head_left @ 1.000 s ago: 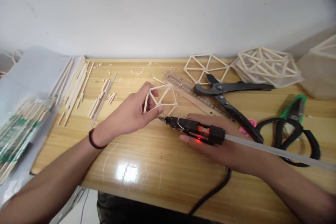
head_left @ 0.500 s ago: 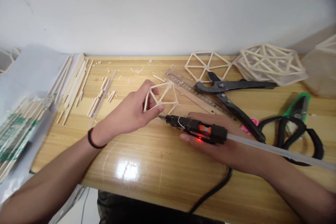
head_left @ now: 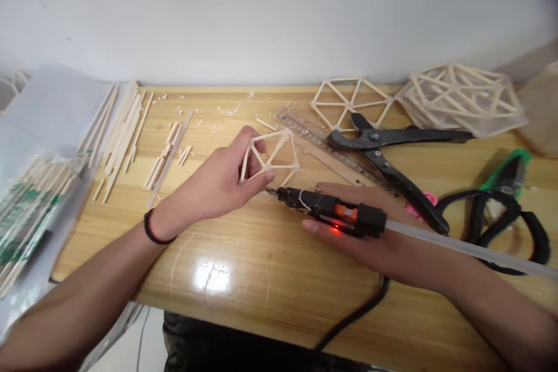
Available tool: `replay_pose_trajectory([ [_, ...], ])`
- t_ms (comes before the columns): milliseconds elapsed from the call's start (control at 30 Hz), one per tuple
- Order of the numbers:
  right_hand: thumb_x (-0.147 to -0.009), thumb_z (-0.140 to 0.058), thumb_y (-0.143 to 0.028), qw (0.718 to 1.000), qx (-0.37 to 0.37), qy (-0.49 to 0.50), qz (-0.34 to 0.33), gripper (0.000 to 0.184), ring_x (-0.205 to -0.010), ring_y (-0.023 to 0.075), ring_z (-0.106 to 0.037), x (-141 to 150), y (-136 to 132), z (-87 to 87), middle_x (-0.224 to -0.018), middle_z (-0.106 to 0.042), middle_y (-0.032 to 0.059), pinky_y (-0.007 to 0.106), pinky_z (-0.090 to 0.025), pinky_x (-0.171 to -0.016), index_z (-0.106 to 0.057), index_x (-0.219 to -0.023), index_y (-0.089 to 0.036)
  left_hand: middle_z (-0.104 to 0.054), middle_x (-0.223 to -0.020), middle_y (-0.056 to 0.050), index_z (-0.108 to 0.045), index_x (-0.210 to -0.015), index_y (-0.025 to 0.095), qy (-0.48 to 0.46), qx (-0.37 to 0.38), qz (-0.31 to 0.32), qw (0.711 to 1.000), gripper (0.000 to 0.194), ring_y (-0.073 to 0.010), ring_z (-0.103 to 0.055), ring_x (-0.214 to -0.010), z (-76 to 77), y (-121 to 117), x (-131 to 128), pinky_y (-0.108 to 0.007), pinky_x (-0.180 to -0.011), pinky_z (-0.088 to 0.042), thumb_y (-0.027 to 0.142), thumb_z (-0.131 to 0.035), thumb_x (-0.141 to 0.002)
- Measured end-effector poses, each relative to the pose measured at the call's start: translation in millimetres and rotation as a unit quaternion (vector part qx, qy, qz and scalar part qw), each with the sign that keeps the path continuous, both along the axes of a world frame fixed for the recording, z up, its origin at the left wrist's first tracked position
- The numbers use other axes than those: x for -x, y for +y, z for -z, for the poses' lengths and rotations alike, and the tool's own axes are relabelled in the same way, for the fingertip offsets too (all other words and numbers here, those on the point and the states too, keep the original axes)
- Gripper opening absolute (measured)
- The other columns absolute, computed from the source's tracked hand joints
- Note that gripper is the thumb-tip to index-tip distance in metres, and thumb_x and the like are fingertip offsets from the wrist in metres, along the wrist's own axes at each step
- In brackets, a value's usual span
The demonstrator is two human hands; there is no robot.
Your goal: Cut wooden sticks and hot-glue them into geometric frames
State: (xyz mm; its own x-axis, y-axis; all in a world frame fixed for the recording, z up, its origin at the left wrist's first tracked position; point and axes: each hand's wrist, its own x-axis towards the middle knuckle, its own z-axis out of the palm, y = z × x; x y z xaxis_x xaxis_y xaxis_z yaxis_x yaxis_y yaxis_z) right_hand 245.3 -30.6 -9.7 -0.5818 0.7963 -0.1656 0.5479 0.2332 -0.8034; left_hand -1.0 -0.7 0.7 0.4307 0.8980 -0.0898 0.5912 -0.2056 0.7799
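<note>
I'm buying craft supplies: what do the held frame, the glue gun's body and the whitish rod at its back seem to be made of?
Held frame: probably bare wood, pale and matt like the loose sticks.
Glue gun body: likely hard black plastic, judging by its dull sheen.
Whitish rod: perhaps hot-melt glue, smooth and milky; plastic could look similar.

The glue gun [head_left: 320,204] at centre is black with an orange patch [head_left: 346,211] and red light [head_left: 336,229]; the stick model [head_left: 281,167] there is cream. The table [head_left: 270,261] shows yellow-brown wood grain.
</note>
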Motion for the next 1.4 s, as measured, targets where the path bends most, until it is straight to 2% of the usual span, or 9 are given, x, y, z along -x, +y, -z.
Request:
replay_pose_trajectory([
  [233, -0.096, -0.057, -0.045, 1.000, -0.004, -0.008, 0.006, 0.031, -0.060, 0.0164, -0.054, 1.2, -1.7, -1.6, -0.067, -0.057, -0.0030, 0.029, -0.038, -0.057, -0.051, -0.073, -0.025, -0.055, -0.074, 0.005, -0.044, -0.102, 0.021, -0.004, -0.005, -0.002, 1.000, 0.024, -0.0111, -0.053, -0.062, 0.7, -0.3, 0.2, -0.024, -0.058, -0.039, 0.031, -0.062, -0.091],
  [767, -0.096, -0.059, -0.044, 1.000, 0.009, -0.004, 0.005, 0.026, -0.065, 0.0169, -0.057, -0.2, -2.5, -0.5, -0.073, -0.060, -0.0014, 0.030, -0.043, -0.061, -0.058, -0.080, -0.024, -0.054, -0.071, 0.006, -0.045, -0.104, 0.021, -0.007, -0.001, -0.003, 1.000, 0.023, -0.0110, -0.054, -0.061, -1.1, -1.2, -1.1, -0.024, -0.058, -0.039, 0.028, -0.062, -0.091],
  [1400, -0.096, -0.060, -0.043, 1.000, 0.001, 0.002, -0.003, 0.027, -0.060, 0.0159, -0.055, -1.1, -1.9, 0.5, -0.068, -0.057, -0.0027, 0.029, -0.039, -0.056, -0.054, -0.077, -0.024, -0.059, -0.076, 0.005, -0.045, -0.106, 0.021, 0.003, -0.021, 0.004, 1.000, 0.024, -0.0102, -0.057, -0.062, 1.3, -0.9, -0.6, -0.024, -0.058, -0.042, 0.026, -0.062, -0.091],
])
